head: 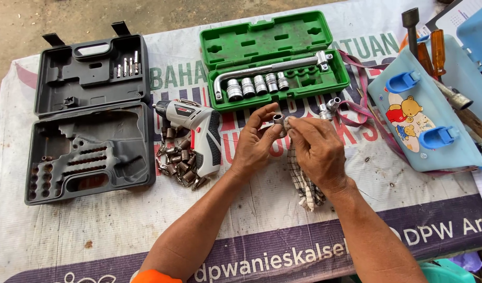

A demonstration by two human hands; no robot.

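step: Wiping a socket (278, 119) with a checked cloth (302, 178), by the look of it; the cleaning appears to be midway, since the socket is held up between both hands and not set down.
left hand (255, 144): Closed narrowly on the socket, thumb and forefinger pinching it just below the green case (275, 57).
right hand (317, 149): Fingers bunched on the top end of the cloth, pressed against the socket; the rest of the cloth hangs down under the palm to the table (94, 230).
socket: Small, silvery, open end up, just below the green case's front edge.
green case: Open, with a bent bar and a row of five sockets (257, 85) in their slots; some slots right of the row look vacant.
loose sockets (329, 107): Two lie on the table at the green case's lower right corner, near the right hand.
next move: Judged from this, the socket needs turning in the fingers so the cloth reaches all round, with a firm pinch so it does not slip.
drill (199, 133): Left of the green case's lower corner, beside a heap of bits (179, 163); close to the left wrist.
grey case (89, 115): Open, well left of the green case.
blue case (429, 112): Right of the green case, with tools beyond it.
room: Open table lies below the green case, around both forearms; the table's near edge is out of view.
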